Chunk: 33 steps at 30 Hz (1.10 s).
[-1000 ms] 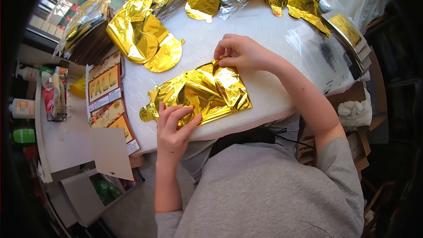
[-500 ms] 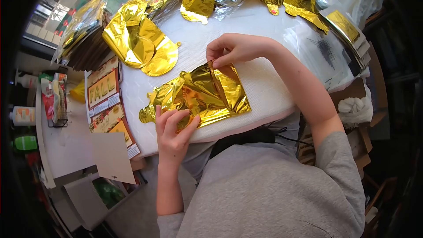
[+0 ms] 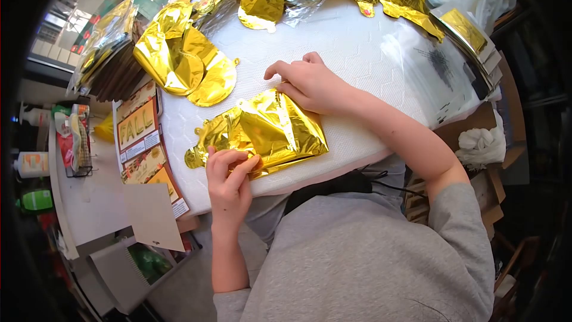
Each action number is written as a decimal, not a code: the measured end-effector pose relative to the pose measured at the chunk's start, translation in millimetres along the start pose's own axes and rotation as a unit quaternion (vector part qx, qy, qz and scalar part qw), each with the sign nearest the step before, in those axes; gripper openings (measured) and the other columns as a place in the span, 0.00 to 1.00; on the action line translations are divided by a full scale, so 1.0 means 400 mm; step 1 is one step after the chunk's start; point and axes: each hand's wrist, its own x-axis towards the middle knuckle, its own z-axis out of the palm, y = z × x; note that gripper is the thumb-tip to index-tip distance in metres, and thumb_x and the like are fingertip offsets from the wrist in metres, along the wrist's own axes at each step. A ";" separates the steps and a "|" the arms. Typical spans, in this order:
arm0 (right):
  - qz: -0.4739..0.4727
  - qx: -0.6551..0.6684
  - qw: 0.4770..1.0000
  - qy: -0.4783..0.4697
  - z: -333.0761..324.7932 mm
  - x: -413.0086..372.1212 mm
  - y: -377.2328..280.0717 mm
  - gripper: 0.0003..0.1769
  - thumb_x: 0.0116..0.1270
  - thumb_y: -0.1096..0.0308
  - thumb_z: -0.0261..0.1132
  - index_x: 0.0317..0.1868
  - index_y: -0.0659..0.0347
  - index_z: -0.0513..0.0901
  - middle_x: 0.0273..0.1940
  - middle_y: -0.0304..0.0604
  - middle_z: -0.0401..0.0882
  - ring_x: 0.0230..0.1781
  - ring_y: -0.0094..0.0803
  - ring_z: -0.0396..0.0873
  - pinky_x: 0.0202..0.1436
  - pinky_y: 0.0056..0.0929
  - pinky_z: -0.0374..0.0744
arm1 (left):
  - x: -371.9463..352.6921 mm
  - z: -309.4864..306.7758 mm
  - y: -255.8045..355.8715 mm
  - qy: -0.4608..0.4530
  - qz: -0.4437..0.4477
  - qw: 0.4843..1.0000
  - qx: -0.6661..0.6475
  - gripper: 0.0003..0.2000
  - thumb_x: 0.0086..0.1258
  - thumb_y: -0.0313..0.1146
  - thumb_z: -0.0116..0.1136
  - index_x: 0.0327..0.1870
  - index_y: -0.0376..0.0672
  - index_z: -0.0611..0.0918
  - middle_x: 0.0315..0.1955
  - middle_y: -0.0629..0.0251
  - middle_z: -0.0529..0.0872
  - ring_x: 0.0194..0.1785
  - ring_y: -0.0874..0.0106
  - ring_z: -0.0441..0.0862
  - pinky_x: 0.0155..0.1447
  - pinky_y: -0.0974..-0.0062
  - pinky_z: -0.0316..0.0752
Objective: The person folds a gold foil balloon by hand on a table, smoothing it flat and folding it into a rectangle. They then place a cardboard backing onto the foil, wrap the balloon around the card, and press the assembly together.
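A shiny gold foil balloon (image 3: 280, 125), flat and folded into a rough rectangle, lies on the white padded surface in front of me. My left hand (image 3: 229, 185) is at its near left edge, with thumb and fingers closed on the foil. At the far right edge is my right hand (image 3: 313, 85), its fingers apart and partly bent, the thumb side close against the foil. Nothing shows between the right fingers. Small scalloped tabs stick out at the balloon's left end.
More gold foil balloons lie at the left (image 3: 205, 71) and along the back (image 3: 262, 3). Printed FALL packaging (image 3: 137, 125) hangs at the left edge, below a stack of bagged cards (image 3: 116, 62). Clear plastic bags (image 3: 417, 65) lie at the right, beside a cardboard box (image 3: 509, 119).
My right hand has let go of the foil's far edge, and its fingers have spread. The foil's right part has folded over leftward and looks shorter. My left hand stays at the near edge.
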 end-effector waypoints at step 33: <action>-0.039 -0.054 0.992 0.106 -0.013 -0.207 -0.221 0.32 0.70 0.61 0.74 0.71 0.60 0.77 0.75 0.55 0.70 0.77 0.54 0.69 0.82 0.54 0.66 | 0.085 0.100 0.085 -0.152 -0.040 0.974 0.164 0.37 0.82 0.52 0.55 0.85 0.41 0.65 0.87 0.52 0.59 0.90 0.53 0.52 0.88 0.38 0.40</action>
